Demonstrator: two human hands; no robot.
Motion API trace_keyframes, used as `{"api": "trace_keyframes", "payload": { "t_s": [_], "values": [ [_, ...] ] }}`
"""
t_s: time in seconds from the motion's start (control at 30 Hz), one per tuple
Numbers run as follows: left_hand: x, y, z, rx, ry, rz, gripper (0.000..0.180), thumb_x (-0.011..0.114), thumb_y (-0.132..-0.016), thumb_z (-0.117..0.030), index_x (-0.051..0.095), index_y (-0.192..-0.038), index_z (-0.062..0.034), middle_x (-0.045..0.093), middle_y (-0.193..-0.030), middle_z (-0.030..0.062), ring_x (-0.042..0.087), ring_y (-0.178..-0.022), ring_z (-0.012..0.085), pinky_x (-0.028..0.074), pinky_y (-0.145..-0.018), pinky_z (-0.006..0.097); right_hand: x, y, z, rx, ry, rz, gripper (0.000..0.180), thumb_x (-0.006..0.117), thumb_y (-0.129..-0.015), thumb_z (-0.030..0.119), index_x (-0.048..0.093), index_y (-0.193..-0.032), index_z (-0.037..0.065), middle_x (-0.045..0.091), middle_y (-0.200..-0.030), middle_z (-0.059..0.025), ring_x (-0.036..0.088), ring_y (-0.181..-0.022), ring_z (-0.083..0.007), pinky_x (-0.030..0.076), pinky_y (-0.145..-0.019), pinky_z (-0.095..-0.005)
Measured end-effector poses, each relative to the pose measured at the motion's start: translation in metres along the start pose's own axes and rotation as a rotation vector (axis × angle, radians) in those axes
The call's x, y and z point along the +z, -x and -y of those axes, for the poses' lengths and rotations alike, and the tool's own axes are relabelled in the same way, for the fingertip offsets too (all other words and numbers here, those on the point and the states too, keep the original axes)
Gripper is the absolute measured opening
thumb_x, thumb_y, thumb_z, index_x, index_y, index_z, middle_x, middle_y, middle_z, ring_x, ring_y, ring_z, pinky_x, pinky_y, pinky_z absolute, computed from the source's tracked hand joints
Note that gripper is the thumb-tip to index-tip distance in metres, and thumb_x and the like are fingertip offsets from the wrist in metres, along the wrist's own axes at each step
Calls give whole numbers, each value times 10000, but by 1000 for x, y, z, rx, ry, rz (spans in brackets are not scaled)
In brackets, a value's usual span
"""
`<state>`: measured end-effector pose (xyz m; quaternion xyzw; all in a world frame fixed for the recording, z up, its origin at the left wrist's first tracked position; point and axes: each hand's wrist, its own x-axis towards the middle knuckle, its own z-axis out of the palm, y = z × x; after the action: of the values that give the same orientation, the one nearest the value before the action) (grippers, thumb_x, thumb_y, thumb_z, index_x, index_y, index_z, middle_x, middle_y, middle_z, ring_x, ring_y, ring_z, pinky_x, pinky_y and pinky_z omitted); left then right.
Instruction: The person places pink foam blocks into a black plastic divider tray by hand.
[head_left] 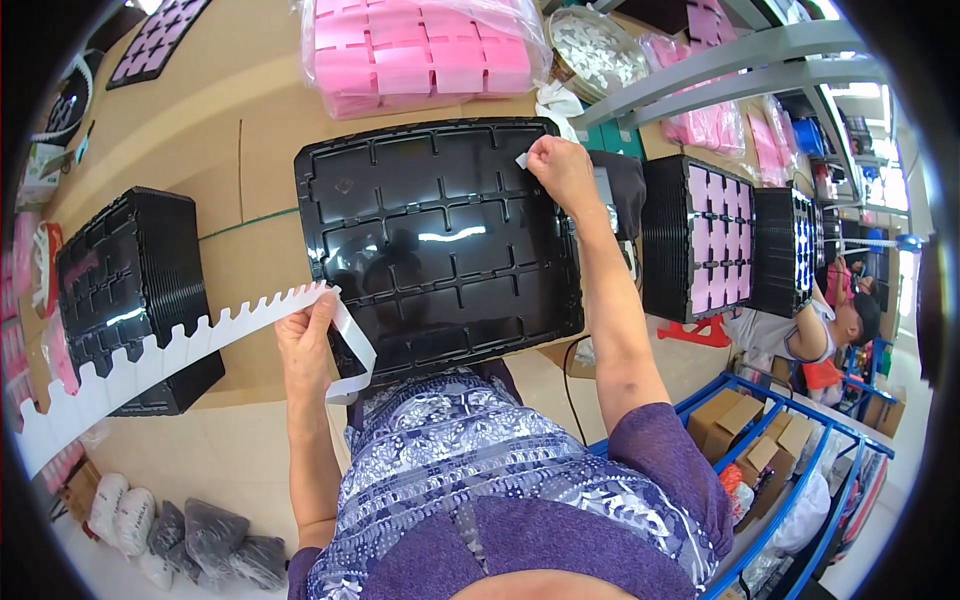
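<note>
A large black plastic tray (420,265) with raised divider ribs lies in front of me on the cardboard-brown table. My left hand (306,335) is beside its near left corner, pinching a long white strip with a notched edge (160,365). One end of the strip stretches away to the left, while a narrow white tail (355,350) curls down to the right of the fingers. Over the tray's far right corner, my right hand (562,170) is closed in a pinch. A small white piece (522,160) sticks out from its fingertips, close to the tray surface.
Stacked black trays (150,290) stand at left; another stack with pink inserts (720,240) is at right. Beyond the tray are a plastic-wrapped pink stack (420,55) and a basket of white pieces (598,50). A blue rack (800,405) and a person (800,335) are at right.
</note>
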<state>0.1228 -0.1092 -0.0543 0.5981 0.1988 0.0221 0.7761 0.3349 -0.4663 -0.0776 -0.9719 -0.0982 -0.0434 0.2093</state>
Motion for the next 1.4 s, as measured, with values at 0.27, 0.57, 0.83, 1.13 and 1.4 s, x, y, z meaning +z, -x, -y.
{"api": "trace_keyframes", "payload": {
  "t_s": [0.27, 0.57, 0.83, 1.13, 1.4],
  "values": [
    [-2, -1, -2, -6, 33, 33, 87, 670, -972, -100, 709, -997, -26, 689, -843, 7, 589, -751, 68, 453, -697, 232, 16, 7, 17, -181, 428, -28, 146, 663, -839, 150, 620, -861, 12, 671, -841, -170, 698, -722, -335, 575, -655, -429],
    [7, 2, -18, 17, 25, 57, 117, 663, -978, -110, 716, -997, -8, 671, -796, -1, 567, -706, 68, 446, -674, 235, 17, 8, 20, 20, 252, 2, 170, 642, -890, 177, 636, -875, 8, 687, -837, -197, 690, -804, -385, 560, -732, -474],
    [-5, 13, -24, 44, 35, 17, 115, 659, -977, -99, 708, -1009, 0, 665, -816, 4, 575, -726, 73, 455, -676, 236, 19, 16, 23, 9, 229, -83, 146, 655, -892, 165, 628, -891, 21, 682, -863, -182, 688, -817, -379, 557, -723, -478],
    [-13, 13, -22, 29, 19, -8, 108, 656, -977, -95, 706, -1005, -4, 669, -818, 6, 584, -732, 74, 465, -686, 243, 21, 13, 25, 69, 334, -153, 120, 612, -925, 164, 613, -900, 47, 676, -881, -178, 674, -831, -384, 539, -722, -491],
    [-12, 18, -22, 30, 30, 19, 113, 659, -978, -102, 708, -1007, -4, 667, -821, 4, 580, -744, 73, 465, -691, 243, 8, 25, 11, -489, 332, -8, 104, 635, -907, 135, 558, -900, 66, 576, -825, -116, 646, -696, -299, 527, -573, -414]
  ]
}}
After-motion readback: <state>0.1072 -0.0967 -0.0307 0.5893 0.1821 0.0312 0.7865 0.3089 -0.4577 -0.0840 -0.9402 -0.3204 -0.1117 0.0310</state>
